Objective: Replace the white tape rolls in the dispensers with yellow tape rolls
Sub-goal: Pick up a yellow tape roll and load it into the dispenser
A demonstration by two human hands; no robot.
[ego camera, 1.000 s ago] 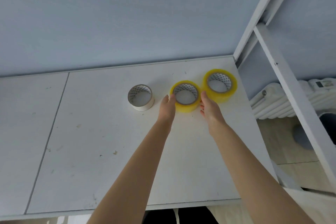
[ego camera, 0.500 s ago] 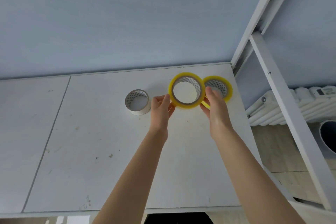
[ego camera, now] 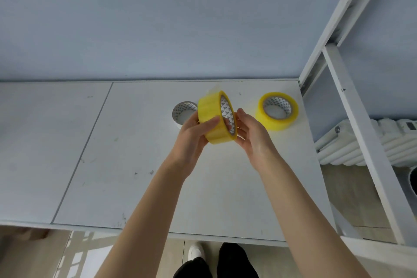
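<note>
Between both hands (ego camera: 194,140) (ego camera: 252,137), yellow tape roll (ego camera: 211,113)

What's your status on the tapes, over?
Left hand, right hand hold yellow roll on edge, off table. Lying flat: white roll, spare roll. No dispenser visible.
</note>
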